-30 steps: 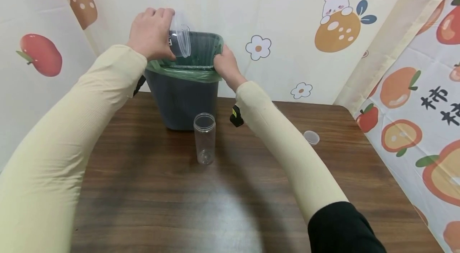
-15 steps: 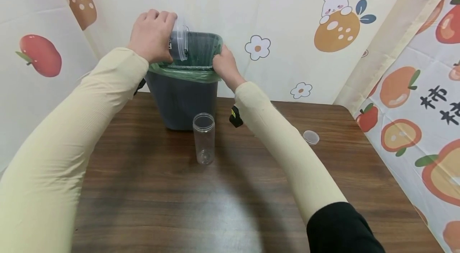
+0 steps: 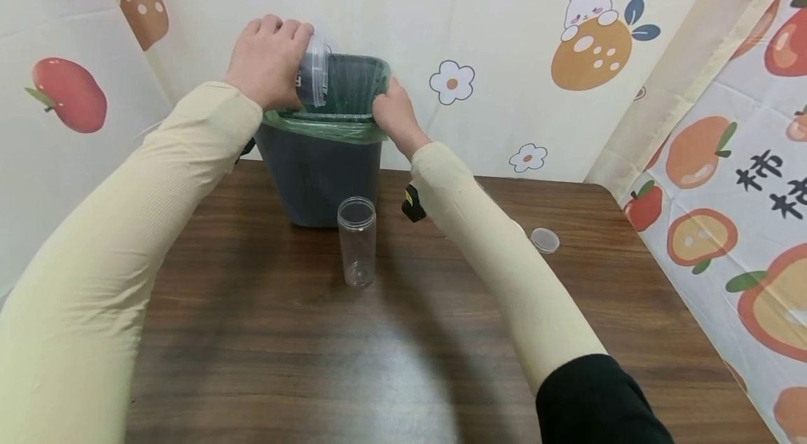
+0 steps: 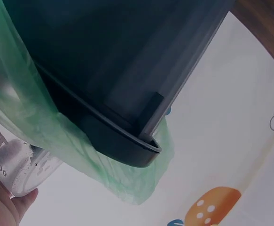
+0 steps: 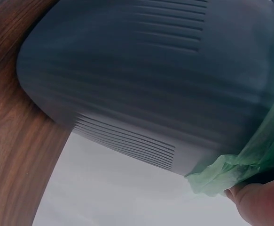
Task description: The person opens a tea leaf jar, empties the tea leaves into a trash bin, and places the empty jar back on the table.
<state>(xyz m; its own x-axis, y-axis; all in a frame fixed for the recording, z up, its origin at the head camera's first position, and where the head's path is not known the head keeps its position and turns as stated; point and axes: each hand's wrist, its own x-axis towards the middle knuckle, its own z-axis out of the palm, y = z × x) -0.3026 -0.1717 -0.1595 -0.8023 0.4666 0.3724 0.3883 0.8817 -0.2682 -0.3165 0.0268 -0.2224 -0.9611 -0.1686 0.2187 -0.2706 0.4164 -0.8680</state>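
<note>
In the head view my left hand (image 3: 267,62) grips a clear plastic jar (image 3: 313,73) tipped on its side, its mouth facing right over the bin opening. The left wrist view shows printing and dark specks on this jar (image 4: 35,172). The dark grey bin (image 3: 318,178) stands at the table's back, lined with a green bag (image 3: 328,129) folded over its rim. My right hand (image 3: 398,115) grips the bin's right rim and the bag there; the right wrist view shows the thumb side of this hand (image 5: 263,200) against the bunched bag. The bin's contents are hidden.
A tall clear jar without a lid (image 3: 357,244) stands upright just in front of the bin. To the right, beyond my right forearm, a round translucent lid (image 3: 545,240) lies on the wooden table (image 3: 302,360). A printed curtain (image 3: 492,24) hangs close behind the bin.
The jar in my left hand has turned slightly, its mouth shifting a little left and down, and the hand has edged right. My right hand keeps its grip on the bin rim.
</note>
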